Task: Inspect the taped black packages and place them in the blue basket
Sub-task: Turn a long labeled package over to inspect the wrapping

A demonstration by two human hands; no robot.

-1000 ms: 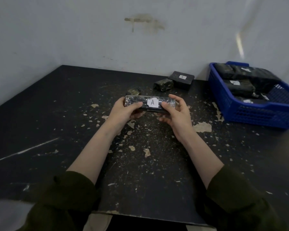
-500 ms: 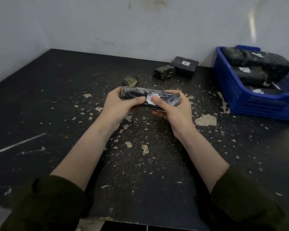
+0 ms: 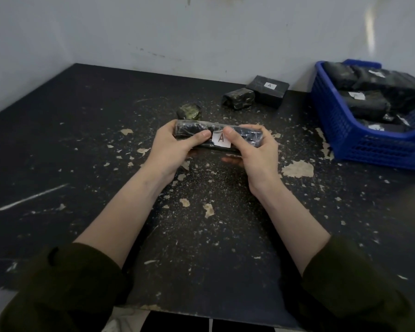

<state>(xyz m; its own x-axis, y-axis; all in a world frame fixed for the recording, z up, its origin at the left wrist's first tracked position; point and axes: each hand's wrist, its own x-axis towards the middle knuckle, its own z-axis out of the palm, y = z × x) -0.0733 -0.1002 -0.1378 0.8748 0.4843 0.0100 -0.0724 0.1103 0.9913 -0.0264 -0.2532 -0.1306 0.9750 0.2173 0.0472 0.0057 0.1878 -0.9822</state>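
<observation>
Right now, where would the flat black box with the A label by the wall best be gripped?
Probably across its two long side faces, from above. The labelled box lies flat with its top clear. A smaller wrapped package crowds its left end and the wall sits close behind, so fingers fit best front and back.

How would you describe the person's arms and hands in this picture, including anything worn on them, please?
Both arms wear dark olive-green sleeves, the left sleeve and the right sleeve, pushed up so the forearms are bare. The left hand and right hand are bare too: no gloves, rings, watch or bracelets show, and no markings. The fingers' nails look short and unpainted.
</observation>
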